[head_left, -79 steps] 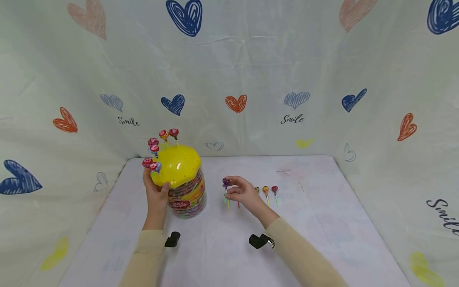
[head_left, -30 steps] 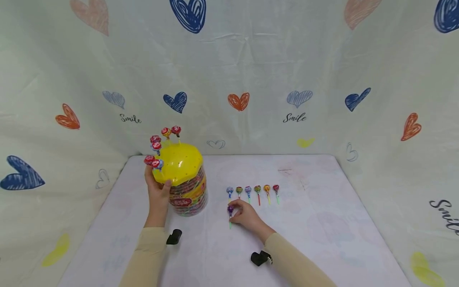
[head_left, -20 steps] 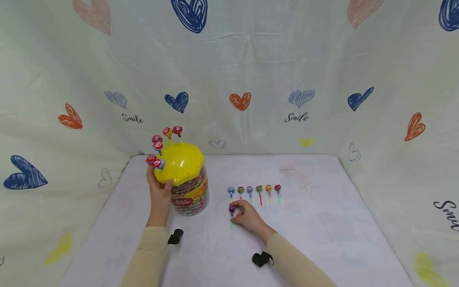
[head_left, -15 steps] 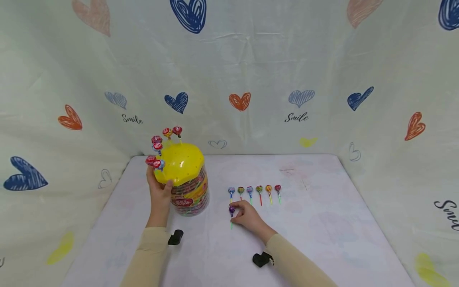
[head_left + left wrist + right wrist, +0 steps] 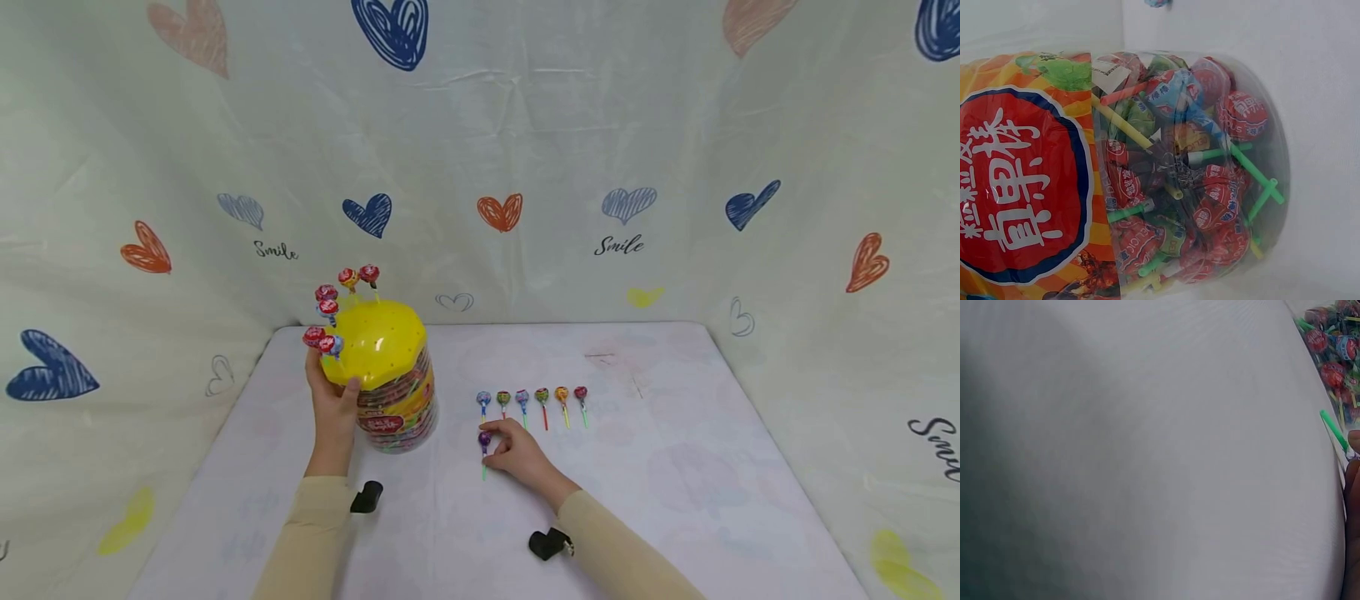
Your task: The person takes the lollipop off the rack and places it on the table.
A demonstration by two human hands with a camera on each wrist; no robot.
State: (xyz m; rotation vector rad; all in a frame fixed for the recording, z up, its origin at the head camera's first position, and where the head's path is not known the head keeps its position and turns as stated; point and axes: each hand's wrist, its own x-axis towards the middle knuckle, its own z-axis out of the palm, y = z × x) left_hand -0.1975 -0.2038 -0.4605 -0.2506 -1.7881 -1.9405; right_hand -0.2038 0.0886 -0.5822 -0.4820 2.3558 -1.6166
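My left hand (image 5: 332, 417) holds a clear jar (image 5: 397, 421) of lollipops at its left side, just under the yellow lid (image 5: 378, 342). Several lollipops (image 5: 327, 308) stick up from the lid's left and back edge. With thumb and fingers, my right hand (image 5: 521, 457) pinches a purple lollipop (image 5: 484, 438) at the table, its green stick towards me. Beyond that hand lies a row of several lollipops (image 5: 542, 394), heads away from me. Wrapped lollipops (image 5: 1179, 169) fill the jar in the left wrist view. The right wrist view shows a green stick (image 5: 1334, 431) by the fingertips.
The white table (image 5: 660, 467) reaches back to a hanging cloth (image 5: 540, 125) printed with hearts. Below each wrist, a black wrist-camera piece (image 5: 547, 544) shows. Reddish marks (image 5: 611, 360) stain the cloth on the table at the back right.
Since the earliest frame, my right hand has brought the purple lollipop towards me, from over the row to the table in front of it. My left hand keeps its hold on the jar.
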